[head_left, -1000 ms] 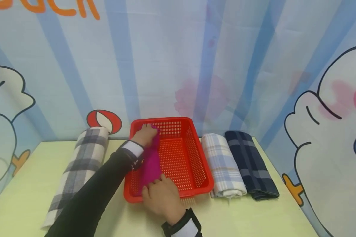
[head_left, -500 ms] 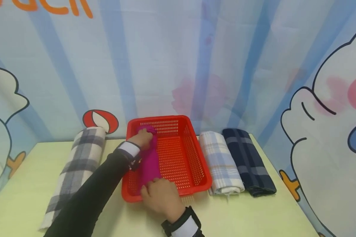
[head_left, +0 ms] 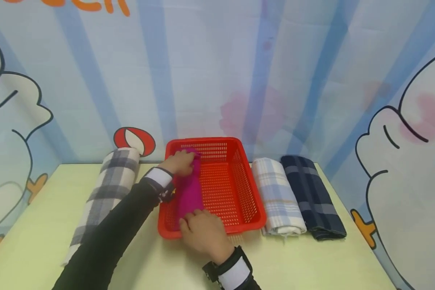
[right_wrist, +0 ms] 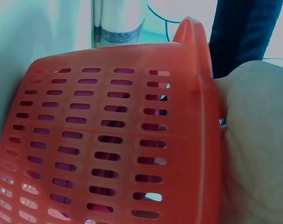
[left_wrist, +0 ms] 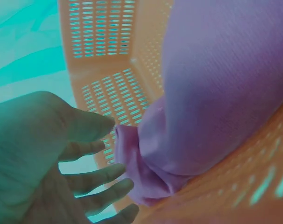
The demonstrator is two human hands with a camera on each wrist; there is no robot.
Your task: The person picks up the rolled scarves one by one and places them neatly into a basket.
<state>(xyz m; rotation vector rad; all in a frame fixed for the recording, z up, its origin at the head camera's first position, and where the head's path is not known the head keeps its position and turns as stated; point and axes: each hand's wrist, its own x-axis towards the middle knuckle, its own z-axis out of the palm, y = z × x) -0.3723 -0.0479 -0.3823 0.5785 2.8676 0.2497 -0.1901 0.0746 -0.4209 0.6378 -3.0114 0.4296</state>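
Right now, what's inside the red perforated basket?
Rolled magenta cloth along the left side of the red basket; left hand at the cloth's far end, right hand at its near end. Perforated floor shows to the cloth's right. Anything under the cloth is covered; can't tell.

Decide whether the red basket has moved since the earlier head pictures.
No. In the head view, the red basket shows no clear shift in any direction against the red oval print behind it or the blue-and-white plaid roll.
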